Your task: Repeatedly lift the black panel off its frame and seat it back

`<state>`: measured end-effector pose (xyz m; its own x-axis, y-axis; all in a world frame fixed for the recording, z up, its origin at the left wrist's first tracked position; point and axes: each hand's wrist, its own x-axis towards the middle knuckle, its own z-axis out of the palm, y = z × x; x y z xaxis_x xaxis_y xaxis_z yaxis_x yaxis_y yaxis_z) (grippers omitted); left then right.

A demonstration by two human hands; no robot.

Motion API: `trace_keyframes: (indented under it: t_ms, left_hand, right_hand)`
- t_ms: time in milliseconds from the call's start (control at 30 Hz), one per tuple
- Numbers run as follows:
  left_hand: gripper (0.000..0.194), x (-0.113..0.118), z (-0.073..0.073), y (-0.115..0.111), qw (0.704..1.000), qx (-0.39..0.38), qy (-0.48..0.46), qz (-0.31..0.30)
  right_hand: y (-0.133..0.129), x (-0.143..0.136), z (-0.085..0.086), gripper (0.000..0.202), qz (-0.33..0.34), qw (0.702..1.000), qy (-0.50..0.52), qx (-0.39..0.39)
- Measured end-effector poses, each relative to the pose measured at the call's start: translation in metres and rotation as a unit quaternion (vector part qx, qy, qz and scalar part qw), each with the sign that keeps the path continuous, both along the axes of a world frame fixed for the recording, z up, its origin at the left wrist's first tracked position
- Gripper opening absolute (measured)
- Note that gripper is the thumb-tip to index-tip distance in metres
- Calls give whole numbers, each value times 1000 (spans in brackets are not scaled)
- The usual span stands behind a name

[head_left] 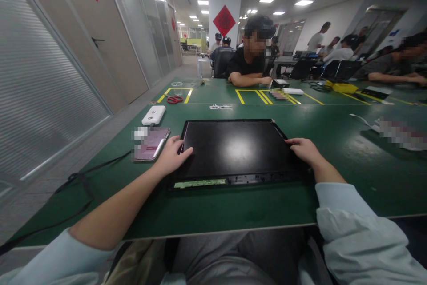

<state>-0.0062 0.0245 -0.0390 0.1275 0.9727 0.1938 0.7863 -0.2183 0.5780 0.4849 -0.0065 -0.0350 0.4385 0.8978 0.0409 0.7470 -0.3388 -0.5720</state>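
Observation:
A black display panel [233, 148] in a dark frame lies flat on the green table in front of me. Along its near edge runs a bare strip with a green circuit board [200, 183]. My left hand [174, 154] holds the panel's left edge, thumb over the top and fingers along the side. At the opposite edge, my right hand [303, 149] grips the frame with bent fingers; the fingertips beneath are partly hidden.
Left of the panel lie a phone [151, 145] and a white power bank [154, 115], with a black strap [100, 168] trailing off the table. Beyond are red scissors [175, 99] and small white pieces [220, 107]. A person [250, 58] sits opposite; a white cable [362, 119] lies right.

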Motion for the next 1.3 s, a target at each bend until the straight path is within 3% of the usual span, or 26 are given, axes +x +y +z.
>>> trace_keyframes:
  t_ms: [233,433,733,1300]
  left_hand:
    - [57,-2,-4,1,1000,9,9,-19]
    - [71,-5,-9,1,999,9,6,-38]
    - [75,-10,-2,-3,998,-8,46,-52]
    - [57,-17,-1,5,999,-5,30,-44]
  right_hand:
    - [0,-2,0,41,-1,1000,17,8]
    - [0,-5,-7,39,9,999,28,38]
    - [-1,-10,-3,35,4,999,31,23]
    - [3,-6,-12,37,-1,999,19,33]
